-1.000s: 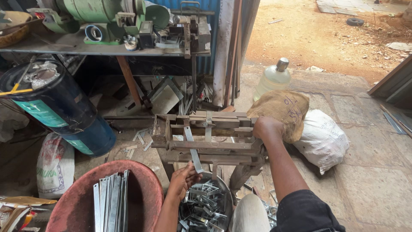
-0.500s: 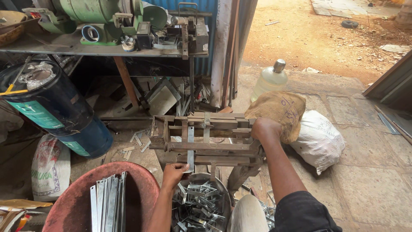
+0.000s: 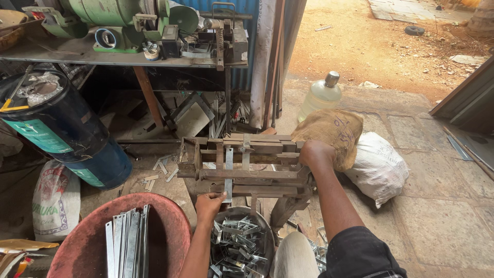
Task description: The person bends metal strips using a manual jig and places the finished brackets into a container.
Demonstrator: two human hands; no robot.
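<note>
My left hand (image 3: 208, 204) pinches the near end of a flat metal strip (image 3: 228, 172) that stands upright through a rusty iron press frame (image 3: 247, 167). At the frame's right end, my right hand (image 3: 315, 153) is closed around what looks like a lever or handle. Below the frame sits a round metal pan (image 3: 240, 246) full of several bent metal pieces. A red tub (image 3: 170, 231) at lower left holds a bundle of straight metal strips (image 3: 126, 242).
A blue drum (image 3: 62, 134) lies tilted at left beside a white sack (image 3: 55, 201). A workbench (image 3: 103, 54) with a green grinder (image 3: 118, 15) runs along the back. A brown sack (image 3: 334, 131), a white bag (image 3: 378, 167) and a plastic jug (image 3: 321, 95) sit right.
My left hand lifted the metal strip from a slant to upright and fed it farther into the frame. The right hand stayed on the frame's right end.
</note>
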